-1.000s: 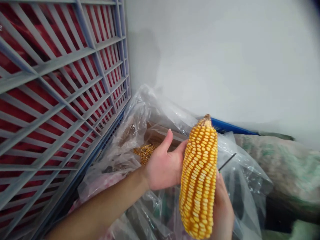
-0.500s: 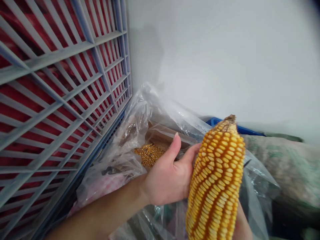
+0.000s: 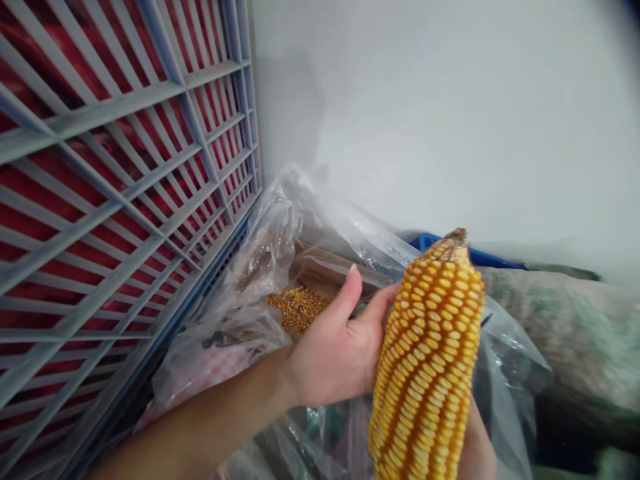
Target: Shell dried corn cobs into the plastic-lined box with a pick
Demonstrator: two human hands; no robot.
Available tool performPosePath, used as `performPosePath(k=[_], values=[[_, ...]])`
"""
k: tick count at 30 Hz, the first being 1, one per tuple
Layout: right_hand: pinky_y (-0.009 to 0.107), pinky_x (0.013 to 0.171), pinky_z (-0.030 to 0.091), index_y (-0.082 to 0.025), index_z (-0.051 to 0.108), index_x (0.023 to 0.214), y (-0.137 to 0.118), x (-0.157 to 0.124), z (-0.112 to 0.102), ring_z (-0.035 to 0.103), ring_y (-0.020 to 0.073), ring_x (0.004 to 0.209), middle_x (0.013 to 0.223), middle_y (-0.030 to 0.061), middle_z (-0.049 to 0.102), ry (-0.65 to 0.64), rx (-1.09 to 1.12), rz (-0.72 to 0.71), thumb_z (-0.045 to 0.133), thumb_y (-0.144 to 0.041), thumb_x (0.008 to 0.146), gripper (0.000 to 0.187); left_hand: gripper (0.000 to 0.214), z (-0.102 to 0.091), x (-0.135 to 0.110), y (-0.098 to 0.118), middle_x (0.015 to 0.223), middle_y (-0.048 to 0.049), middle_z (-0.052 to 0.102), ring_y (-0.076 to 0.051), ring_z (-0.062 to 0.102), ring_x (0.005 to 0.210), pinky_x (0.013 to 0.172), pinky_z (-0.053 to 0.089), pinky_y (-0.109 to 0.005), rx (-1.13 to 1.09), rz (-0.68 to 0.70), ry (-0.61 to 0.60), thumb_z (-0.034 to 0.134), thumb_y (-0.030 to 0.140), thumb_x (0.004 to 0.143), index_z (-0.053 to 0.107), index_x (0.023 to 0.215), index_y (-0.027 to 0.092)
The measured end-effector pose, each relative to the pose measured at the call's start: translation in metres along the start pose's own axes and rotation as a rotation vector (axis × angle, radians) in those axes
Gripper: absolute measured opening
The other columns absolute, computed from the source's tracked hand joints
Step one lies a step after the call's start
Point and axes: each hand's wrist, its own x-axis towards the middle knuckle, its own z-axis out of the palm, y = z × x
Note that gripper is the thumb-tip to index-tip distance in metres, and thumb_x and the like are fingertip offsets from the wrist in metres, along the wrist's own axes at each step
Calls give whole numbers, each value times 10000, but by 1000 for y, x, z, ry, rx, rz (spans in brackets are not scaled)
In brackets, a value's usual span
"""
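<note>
A big dried yellow corn cob (image 3: 427, 373) stands nearly upright in front of me, its brown tip up. My left hand (image 3: 337, 350) is against the cob's left side, thumb raised and fingers hidden behind it. Only a bit of my right hand (image 3: 475, 450) shows, under the cob's lower right, where it grips the cob. Behind my hands a clear plastic bag (image 3: 280, 220) lines a cardboard box with a small heap of loose corn kernels (image 3: 299, 308) inside.
A grey plastic lattice crate (image 3: 125, 167) with red contents fills the left. A white wall (image 3: 450, 113) is behind. A blue rim (image 3: 480, 257) and a greenish woven sack (image 3: 565, 320) lie at the right.
The cob and both hands have moved right and closer to me over the last second. A thin dark stick seen beside the cob a second ago is no longer visible.
</note>
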Motion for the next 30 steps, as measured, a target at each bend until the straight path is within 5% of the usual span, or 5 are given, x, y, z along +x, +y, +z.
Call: performPosePath(k=[13, 30], values=[[363, 644, 516, -285, 601, 907, 5, -2, -2, 617, 209, 758, 781, 8, 656, -39, 176, 188, 408, -383, 826, 231, 685, -1, 1, -1, 1346, -38, 426, -230, 344, 1267, 1044, 170, -409, 24, -15, 15, 102, 658, 797, 341, 1327, 293], [379, 646, 525, -282, 609, 849, 4, -1, -3, 629, 215, 732, 752, 9, 662, -44, 261, 246, 413, -381, 822, 222, 689, 2, 1, -1, 1344, -40, 425, -228, 340, 1269, 1047, 165, -402, 34, -1, 35, 91, 646, 806, 326, 1340, 281]])
